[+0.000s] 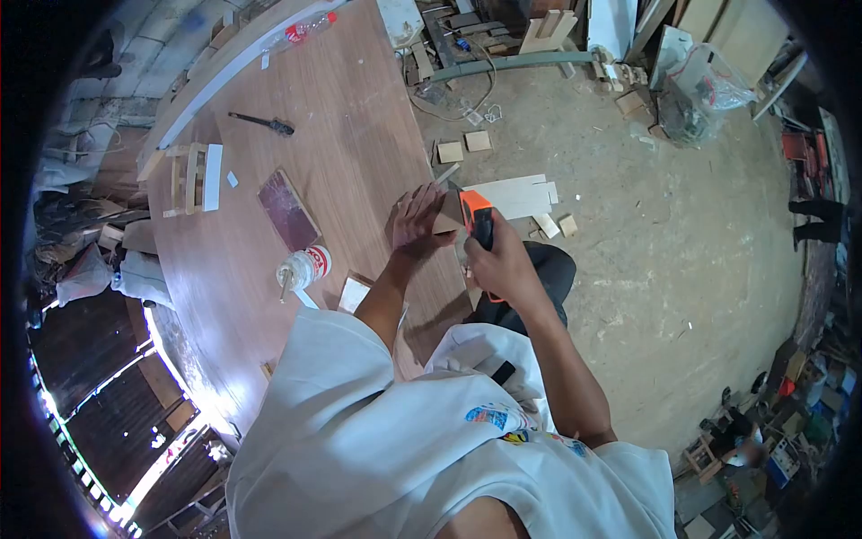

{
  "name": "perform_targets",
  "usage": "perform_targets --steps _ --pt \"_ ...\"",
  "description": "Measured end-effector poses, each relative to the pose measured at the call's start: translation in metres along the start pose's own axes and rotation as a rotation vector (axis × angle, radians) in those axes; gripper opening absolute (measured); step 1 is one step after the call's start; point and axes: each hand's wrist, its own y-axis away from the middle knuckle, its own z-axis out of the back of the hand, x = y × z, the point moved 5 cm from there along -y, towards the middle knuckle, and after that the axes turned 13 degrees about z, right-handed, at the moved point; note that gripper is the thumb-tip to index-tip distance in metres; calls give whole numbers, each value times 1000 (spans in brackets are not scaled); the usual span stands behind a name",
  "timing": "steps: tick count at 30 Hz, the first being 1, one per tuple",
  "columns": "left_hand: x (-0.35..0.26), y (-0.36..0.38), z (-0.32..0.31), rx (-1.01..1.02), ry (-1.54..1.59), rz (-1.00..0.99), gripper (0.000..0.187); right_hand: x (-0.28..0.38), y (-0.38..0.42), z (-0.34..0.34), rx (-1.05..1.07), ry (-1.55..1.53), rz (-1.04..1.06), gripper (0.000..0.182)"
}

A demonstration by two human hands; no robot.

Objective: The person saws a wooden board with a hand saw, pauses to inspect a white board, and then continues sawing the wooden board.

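Observation:
At the table's right edge, my left hand (415,220) holds down a small wooden block (448,216), its fingers over the far side and its thumb at the near side. My right hand (503,259) is closed around the orange and black handle of a handsaw (478,214), just beyond the edge and right against the block. Most of the saw blade cannot be made out from here. Left of my forearm stands a clear jar (305,268) with a red and white label and a stick in it. Beside it lies a dark reddish rectangular board (288,210).
The wood-grain table (350,117) also bears a black-handled tool (262,122), a small wooden frame (191,178) and a plastic bottle (310,27). Wood offcuts (478,141) and a pale board (516,197) lie on the floor. A clear plastic bag (700,99) stands farther back.

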Motion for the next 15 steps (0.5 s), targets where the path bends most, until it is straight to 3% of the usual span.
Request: perform_targets --steps 1,3,10,13,15 --pt "4 1 -4 3 -1 5 88 9 -6 5 5 -2 -4 20" --pt "7 4 -9 -57 -6 -13 91 10 -19 10 100 -160 -331 19" --pt "9 4 -16 -10 34 -14 92 -8 -94 5 321 -346 -334 11" --pt "9 4 -16 12 10 20 92 -5 -81 -2 211 -252 -293 10" --pt "8 3 -11 -25 68 20 94 -14 -53 -4 245 -205 -296 12"
